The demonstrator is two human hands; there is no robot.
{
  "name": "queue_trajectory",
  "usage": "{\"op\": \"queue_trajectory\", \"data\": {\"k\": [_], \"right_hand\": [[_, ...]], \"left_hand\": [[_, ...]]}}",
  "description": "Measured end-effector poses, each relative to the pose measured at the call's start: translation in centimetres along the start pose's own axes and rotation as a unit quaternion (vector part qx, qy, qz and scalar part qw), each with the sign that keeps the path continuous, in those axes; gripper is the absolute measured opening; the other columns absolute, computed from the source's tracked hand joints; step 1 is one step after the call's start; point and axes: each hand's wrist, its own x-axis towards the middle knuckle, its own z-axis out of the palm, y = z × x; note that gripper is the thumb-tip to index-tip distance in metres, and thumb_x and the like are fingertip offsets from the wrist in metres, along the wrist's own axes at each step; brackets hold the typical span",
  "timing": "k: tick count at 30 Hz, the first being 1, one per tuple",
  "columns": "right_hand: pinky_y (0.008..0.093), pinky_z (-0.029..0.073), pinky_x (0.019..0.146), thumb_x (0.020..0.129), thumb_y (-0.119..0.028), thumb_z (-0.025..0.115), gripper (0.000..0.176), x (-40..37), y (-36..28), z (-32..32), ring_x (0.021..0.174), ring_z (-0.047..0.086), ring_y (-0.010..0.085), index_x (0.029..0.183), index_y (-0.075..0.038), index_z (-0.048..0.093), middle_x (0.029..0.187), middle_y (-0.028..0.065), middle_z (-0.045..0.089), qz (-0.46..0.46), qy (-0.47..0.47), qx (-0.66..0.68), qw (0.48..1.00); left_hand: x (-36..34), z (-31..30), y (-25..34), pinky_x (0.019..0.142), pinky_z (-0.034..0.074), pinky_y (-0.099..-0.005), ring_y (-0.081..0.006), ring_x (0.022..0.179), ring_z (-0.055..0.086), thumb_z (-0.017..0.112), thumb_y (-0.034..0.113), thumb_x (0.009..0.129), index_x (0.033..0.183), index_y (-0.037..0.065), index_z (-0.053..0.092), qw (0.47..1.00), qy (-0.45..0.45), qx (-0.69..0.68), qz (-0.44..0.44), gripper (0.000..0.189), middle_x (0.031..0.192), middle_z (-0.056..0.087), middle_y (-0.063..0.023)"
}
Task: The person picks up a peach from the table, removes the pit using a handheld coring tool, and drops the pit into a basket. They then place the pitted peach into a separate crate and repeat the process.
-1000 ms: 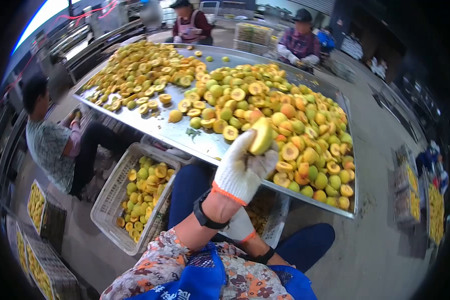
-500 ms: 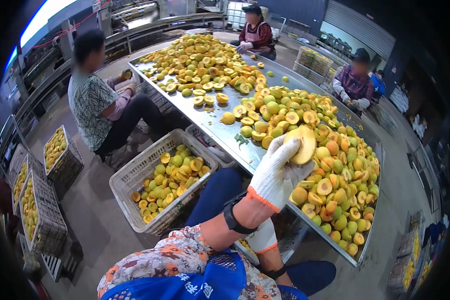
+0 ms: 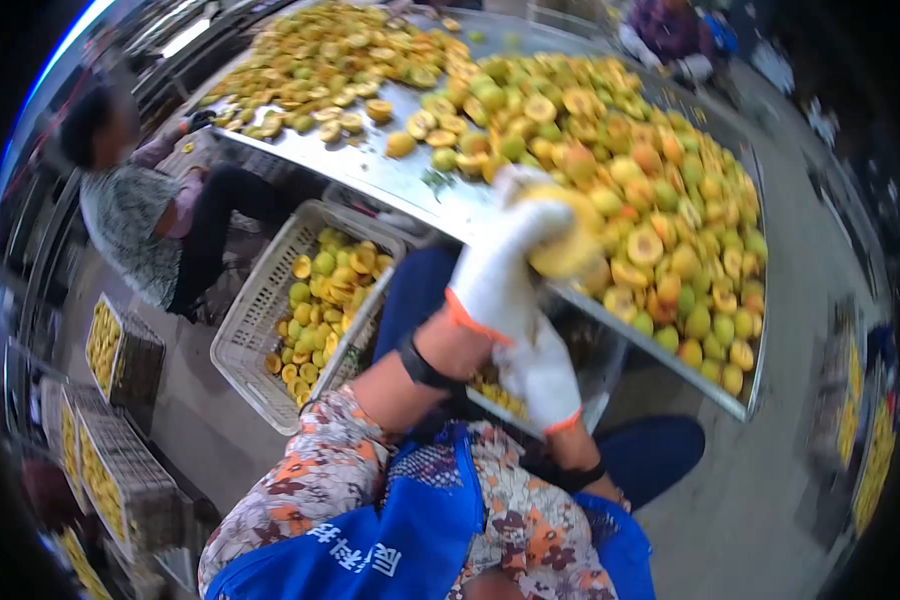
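Note:
My left hand [image 3: 505,255], in a white glove with an orange cuff, is closed on a yellow fruit half [image 3: 562,235] above the near edge of the metal table [image 3: 400,185]. Motion blurs the fruit and the fingertips. Below and a little to the right is my right hand [image 3: 542,378], also gloved, its fingers pointing up and partly behind the left hand; whether it holds anything is too blurred to tell. Piled on the table beside my hands lie halved yellow and green fruits [image 3: 670,220].
A white crate [image 3: 260,300] of fruit halves stands left of my legs, and another container [image 3: 610,375] is under the table edge. One person [image 3: 135,215] sits at the left, another [image 3: 670,35] at the far right. Stacked crates [image 3: 120,480] stand at the lower left.
The view has tipped downward. My left hand still holds the fruit half and sits lower and further left. My right hand, mostly hidden before, has come into sight below it.

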Motion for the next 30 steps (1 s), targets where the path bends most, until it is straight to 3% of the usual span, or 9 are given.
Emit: {"op": "queue_trajectory", "data": {"k": [3, 7, 9, 12, 14, 17, 23, 24, 30], "right_hand": [[0.0211, 0.025, 0.039, 0.101, -0.026, 0.061, 0.017, -1.3, -1.5, -1.7, 0.043, 0.035, 0.0028, 0.1, -0.009, 0.057, 0.065, -0.0052, 0.047, 0.022, 0.127, -0.026, 0.991], [0.0266, 0.046, 0.052, 0.101, -0.024, 0.066, 0.024, -3.3, -1.1, -4.1, 0.056, 0.055, 0.0079, 0.111, -0.003, 0.061, 0.074, 0.0013, 0.061, -0.051, 0.122, -0.138, 0.982], [0.0376, 0.056, 0.071, 0.098, -0.026, 0.068, 0.032, -3.8, -2.3, -3.3, 0.081, 0.074, 0.0285, 0.117, -0.001, 0.061, 0.088, 0.0198, 0.071, -0.101, 0.132, -0.331, 0.929], [0.0466, 0.056, 0.071, 0.097, -0.028, 0.069, 0.037, -3.3, -1.6, -3.1, 0.088, 0.072, 0.0436, 0.119, 0.0, 0.057, 0.093, 0.0273, 0.07, -0.084, 0.108, -0.329, 0.934], [0.0483, 0.055, 0.07, 0.097, -0.029, 0.068, 0.038, -3.0, -0.7, -3.2, 0.088, 0.07, 0.0455, 0.118, -0.001, 0.056, 0.093, 0.028, 0.069, -0.068, 0.114, -0.345, 0.929], [0.0517, 0.055, 0.069, 0.097, -0.031, 0.067, 0.038, -2.6, 0.1, -3.4, 0.087, 0.068, 0.0484, 0.116, -0.001, 0.053, 0.092, 0.029, 0.069, -0.061, 0.108, -0.371, 0.92], [0.0532, 0.054, 0.069, 0.097, -0.029, 0.068, 0.038, -2.3, 0.8, -3.0, 0.085, 0.068, 0.0489, 0.116, 0.0, 0.054, 0.09, 0.0292, 0.068, -0.037, 0.121, -0.4, 0.908], [0.0534, 0.054, 0.069, 0.096, -0.029, 0.068, 0.038, -2.3, 1.1, -3.0, 0.085, 0.068, 0.0492, 0.116, 0.0, 0.054, 0.09, 0.0294, 0.068, -0.051, 0.139, -0.409, 0.901], [0.0471, 0.055, 0.072, 0.097, -0.021, 0.066, 0.036, -2.3, 2.1, -3.5, 0.086, 0.071, 0.0455, 0.123, 0.001, 0.055, 0.092, 0.0289, 0.069, -0.116, 0.152, -0.433, 0.881]], "left_hand": [[1.6, -5.2, 0.7, 0.06, 0.052, -0.0324, -0.0249, 0.079, 0.066, 0.058, 0.018, 0.095, 0.114, 0.013, 0.054, 0.993, -0.036, 0.107, -0.024, 0.021, 0.095, 0.062, -0.0102], [0.6, -8.4, -1.8, 0.064, 0.056, -0.0321, -0.0228, 0.085, 0.068, 0.054, 0.04, 0.104, 0.115, 0.007, 0.058, 0.984, 0.018, 0.153, -0.091, 0.036, 0.1, 0.067, -0.0122], [0.3, -10.1, -4.0, 0.067, 0.057, -0.0325, -0.0221, 0.085, 0.069, 0.051, 0.043, 0.105, 0.115, 0.005, 0.06, 0.977, 0.026, 0.188, -0.094, 0.04, 0.101, 0.068, -0.0117], [-0.8, -10.5, -5.6, 0.081, 0.055, -0.0311, -0.017, 0.094, 0.066, 0.046, 0.04, 0.109, 0.118, 0.004, 0.062, 0.971, 0.005, 0.222, -0.093, 0.04, 0.106, 0.067, -0.0082], [-1.0, -10.6, -6.0, 0.094, 0.049, -0.0307, -0.0123, 0.105, 0.059, 0.04, 0.035, 0.111, 0.119, 0.004, 0.063, 0.965, -0.027, 0.245, -0.092, 0.039, 0.112, 0.064, -0.0054], [-0.8, -11.5, -7.0, 0.079, 0.057, -0.0327, -0.0213, 0.087, 0.069, 0.041, 0.042, 0.11, 0.116, 0.004, 0.062, 0.943, -0.015, 0.331, -0.042, 0.044, 0.102, 0.067, -0.0106], [-1.0, -11.5, -7.5, 0.08, 0.056, -0.0321, -0.0199, 0.087, 0.066, 0.038, 0.041, 0.111, 0.116, 0.004, 0.061, 0.94, -0.003, 0.337, -0.048, 0.044, 0.1, 0.065, -0.0099], [-0.8, -11.7, -7.1, 0.082, 0.054, -0.0312, -0.0183, 0.088, 0.065, 0.037, 0.039, 0.111, 0.117, 0.003, 0.06, 0.884, -0.047, 0.466, 0.002, 0.043, 0.1, 0.064, -0.0095], [-0.8, -8.7, -5.7, 0.09, 0.05, -0.0381, -0.0296, 0.099, 0.063, 0.066, 0.016, 0.097, 0.114, 0.001, 0.063, 0.86, -0.042, 0.507, 0.032, 0.023, 0.104, 0.063, -0.0163]]}}
